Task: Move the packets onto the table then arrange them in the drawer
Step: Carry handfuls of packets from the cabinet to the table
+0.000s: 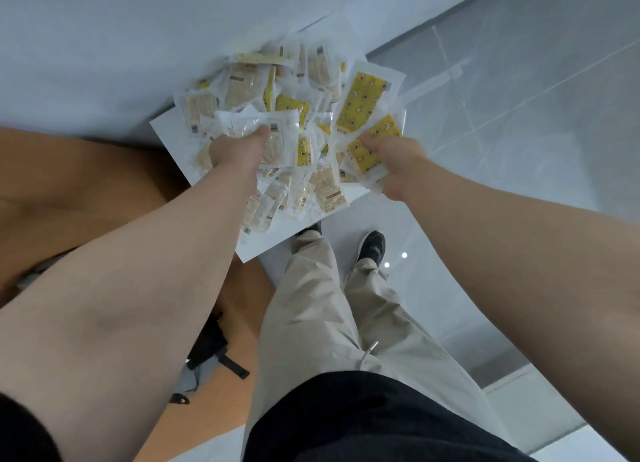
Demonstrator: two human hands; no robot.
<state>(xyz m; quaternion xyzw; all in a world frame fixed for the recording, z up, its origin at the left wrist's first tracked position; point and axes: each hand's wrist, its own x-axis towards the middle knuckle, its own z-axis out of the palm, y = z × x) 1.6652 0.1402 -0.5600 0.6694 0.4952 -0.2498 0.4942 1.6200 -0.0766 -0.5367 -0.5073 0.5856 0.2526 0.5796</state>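
At your far left lies the brown surface (86,184), with a black strapped object (216,347) at its near edge. That object sits well apart from the packets. Judging by the task, this is where the handfuls go, and it is close enough for you to swing them across.

Your left hand (235,149) reaches down into the heap, its fingers (259,132) clenched around a bunch of clear packets with beige contents (258,123). Taking several at once looks like the quick way to clear such a loose pile.

The packets (294,90) lie jumbled and overlapping in what looks to be the open white drawer (258,245), pulled out from the pale cabinet front. Some are beige, some yellow, all in clear wrap, and none are in rows. The drawer's walls are hard to make out under the spill, and at its near corner the packets reach almost to the edge.

Your right hand (394,163) grips the right side of the heap, its fingers curled tight around yellow patterned packets (367,97). These fan upward from the fist, so the outer ones may slip free if you lift fast.

Beyond that hand is the grey tiled floor (519,115), where any dropped packet would land.
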